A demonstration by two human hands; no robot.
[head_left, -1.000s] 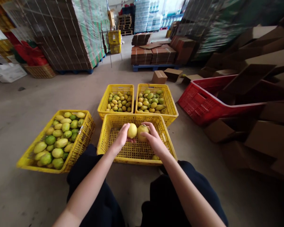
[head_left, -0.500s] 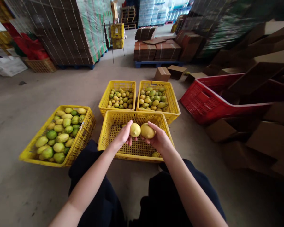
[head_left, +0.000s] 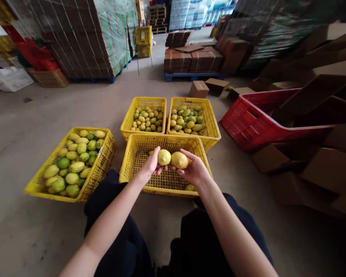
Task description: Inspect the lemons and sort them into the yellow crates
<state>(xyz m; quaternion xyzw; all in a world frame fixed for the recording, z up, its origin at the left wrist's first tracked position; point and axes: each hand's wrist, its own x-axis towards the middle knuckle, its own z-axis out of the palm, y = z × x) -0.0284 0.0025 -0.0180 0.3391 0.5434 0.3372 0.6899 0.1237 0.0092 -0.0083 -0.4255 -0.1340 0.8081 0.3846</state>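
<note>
My left hand (head_left: pixel 152 164) is closed round a pale yellow lemon (head_left: pixel 164 157), thumb along its upper left side. In my right hand (head_left: pixel 195 168) rests a second, slightly darker lemon (head_left: pixel 179 160), with fingers beneath it and the thumb near its top. The two lemons are side by side, nearly touching. Both hands are over a yellow plastic crate (head_left: pixel 138 187) with a perforated floor. Inside that crate, a lemon (head_left: pixel 189 187) lies in the near right corner, and another is partly hidden behind my left hand.
To the left stands a yellow crate (head_left: pixel 99 169) full of yellow and green lemons. Two more lemon crates, a left one (head_left: pixel 127 122) and a right one (head_left: pixel 212 129), adjoin the far side. A red crate (head_left: pixel 242 127) and cardboard boxes (head_left: pixel 328 169) crowd the right.
The lemon in my right hand has turned slightly, and my right fingers have opened a little around it. My left hand has hardly moved. The view has shifted slightly.
</note>
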